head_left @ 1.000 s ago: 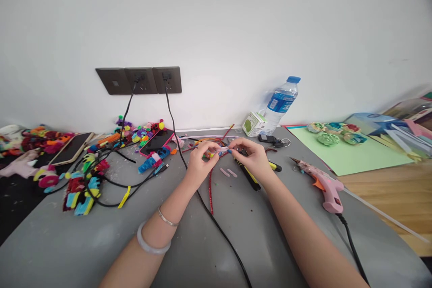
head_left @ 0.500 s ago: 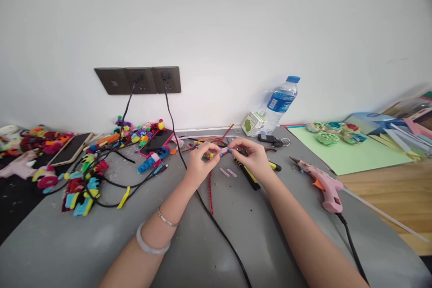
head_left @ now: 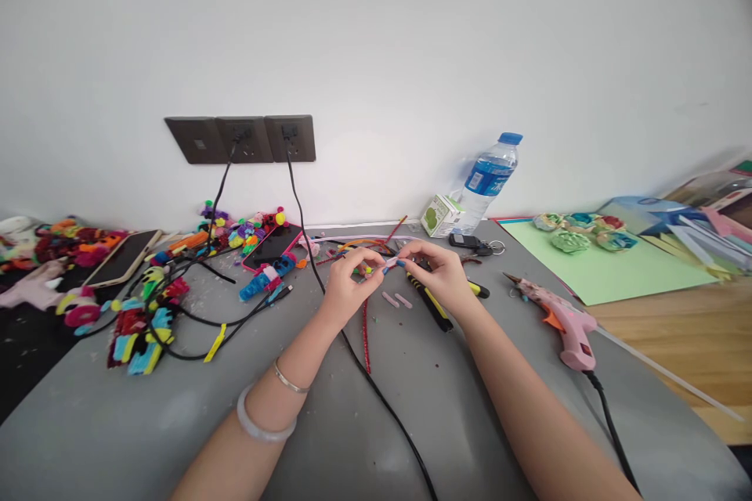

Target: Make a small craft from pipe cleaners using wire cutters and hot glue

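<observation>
Over the middle of the grey table [head_left: 352,438], my left hand [head_left: 348,282] and my right hand [head_left: 440,272] meet fingertip to fingertip. Both pinch a short pale pink pipe-cleaner piece [head_left: 388,261] held between them. A red pipe cleaner [head_left: 365,333] lies on the table below my left hand. Two more pink pieces [head_left: 398,300] rest just under the hands. Black-and-yellow pliers [head_left: 433,305] lie beneath my right hand.
A pink glue gun [head_left: 565,324] with a black cord lies at the right. Water bottle [head_left: 489,178], small green box [head_left: 442,215] and keys [head_left: 473,243] stand behind. Green paper [head_left: 611,270] holds paper flowers. Phones [head_left: 273,244], cables and colourful pipe-cleaner figures [head_left: 141,329] crowd the left.
</observation>
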Demonstrator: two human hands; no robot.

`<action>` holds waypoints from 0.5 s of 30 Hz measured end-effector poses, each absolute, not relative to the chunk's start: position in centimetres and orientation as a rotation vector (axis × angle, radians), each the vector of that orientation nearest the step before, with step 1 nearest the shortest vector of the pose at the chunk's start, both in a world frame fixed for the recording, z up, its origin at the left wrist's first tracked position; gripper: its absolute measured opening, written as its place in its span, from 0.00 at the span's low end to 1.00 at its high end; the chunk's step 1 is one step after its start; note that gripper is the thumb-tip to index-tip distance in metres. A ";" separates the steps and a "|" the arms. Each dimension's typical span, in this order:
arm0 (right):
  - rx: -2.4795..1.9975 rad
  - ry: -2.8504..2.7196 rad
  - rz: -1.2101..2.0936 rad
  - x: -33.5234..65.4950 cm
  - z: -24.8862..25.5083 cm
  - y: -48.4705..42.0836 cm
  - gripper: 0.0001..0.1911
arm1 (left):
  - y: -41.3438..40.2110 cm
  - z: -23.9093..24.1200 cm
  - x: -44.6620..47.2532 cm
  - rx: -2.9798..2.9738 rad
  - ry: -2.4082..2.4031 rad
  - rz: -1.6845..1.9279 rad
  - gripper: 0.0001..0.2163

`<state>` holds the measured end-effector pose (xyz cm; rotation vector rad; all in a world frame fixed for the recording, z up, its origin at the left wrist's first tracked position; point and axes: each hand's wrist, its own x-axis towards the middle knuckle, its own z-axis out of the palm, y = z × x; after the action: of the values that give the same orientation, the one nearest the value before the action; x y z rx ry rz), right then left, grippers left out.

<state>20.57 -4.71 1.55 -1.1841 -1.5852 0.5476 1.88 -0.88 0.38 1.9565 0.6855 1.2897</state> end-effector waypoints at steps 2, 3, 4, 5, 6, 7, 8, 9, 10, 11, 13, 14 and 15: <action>-1.183 -1.592 0.535 20.6 1.6 -4.7 0.07 | -0.9 0.3 1.9 1.950 0.680 1.286 0.04; -1.182 -1.593 0.530 20.5 1.6 -4.7 0.07 | -0.9 0.3 1.9 1.947 0.676 1.288 0.04; -1.181 -1.595 0.527 20.5 1.6 -4.7 0.07 | -0.9 0.3 1.9 1.945 0.672 1.291 0.04; -1.180 -1.597 0.525 20.5 1.7 -4.7 0.07 | -0.9 0.4 1.9 1.942 0.668 1.294 0.04; -1.180 -1.600 0.524 20.5 1.7 -4.7 0.07 | -0.9 0.4 1.9 1.940 0.666 1.295 0.04; -1.181 -1.603 0.523 20.5 1.7 -4.7 0.07 | -0.9 0.4 1.9 1.938 0.666 1.294 0.04; -1.183 -1.605 0.523 20.6 1.7 -4.7 0.07 | -1.0 0.5 1.9 1.935 0.668 1.291 0.03; -1.187 -1.607 0.523 20.6 1.8 -4.8 0.07 | -1.0 0.5 2.0 1.933 0.670 1.288 0.03; -1.190 -1.607 0.522 20.6 1.8 -4.8 0.08 | -1.0 0.5 2.0 1.932 0.669 1.286 0.03; -1.190 -1.607 0.525 20.6 1.8 -4.8 0.08 | -1.0 0.5 2.0 1.932 0.666 1.287 0.03; -1.179 -1.601 0.539 20.6 1.6 -4.7 0.08 | -1.0 0.5 2.0 1.933 0.658 1.292 0.03; -1.171 -1.594 0.549 20.6 1.5 -4.7 0.08 | -1.1 0.5 2.1 1.934 0.656 1.293 0.03; -1.163 -1.586 0.562 20.7 1.4 -4.6 0.08 | -1.1 0.5 2.1 1.933 0.656 1.293 0.03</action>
<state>20.68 -4.64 1.43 -1.1626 -1.5856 0.5616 2.08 -1.07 0.52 1.9333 0.6559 1.2930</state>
